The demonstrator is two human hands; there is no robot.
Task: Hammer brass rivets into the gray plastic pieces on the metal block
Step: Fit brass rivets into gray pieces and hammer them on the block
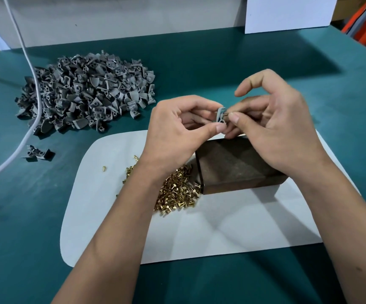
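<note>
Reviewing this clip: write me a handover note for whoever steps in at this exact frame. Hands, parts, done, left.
Left hand: pinches one gray plastic piece in the air above the metal block.
Right hand: holds a brass rivet by the fingertips, its tip at the piece; how far in it sits cannot be told.
Supplies: pile of gray pieces far left on the green table; loose rivets on the white mat, left of the block.
Done: piece and rivet picked up and brought together.
Left: seat the rivet, set the piece on the block, hammer it. No hammer is in view.
</note>
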